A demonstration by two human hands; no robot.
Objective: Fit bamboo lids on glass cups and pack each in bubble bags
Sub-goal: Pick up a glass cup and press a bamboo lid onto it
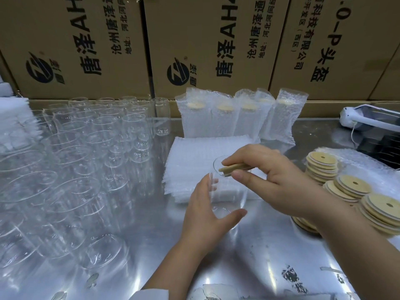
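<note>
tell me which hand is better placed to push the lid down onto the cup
Right. The right hand pinches the bamboo lid, tilted at the rim of the glass cup; the left hand grips its side, steadying it.

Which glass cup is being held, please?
The cup gripped by the left hand, with the right hand holding a bamboo lid at its rim; the other cups stand untouched.

Obs.: the table [151, 245] is sheet metal, glossy, with strong glare and scuffed patches at the front. Each glass cup [229, 198] is clear, smooth, glossy. Each bamboo lid [227, 169] is pale tan wood, matt. The bubble bags [194, 152] are translucent white plastic, pebbled. The cardboard boxes [194, 29] are brown, matt, black-printed. The device [368, 118] at right is white plastic, smooth.
</note>
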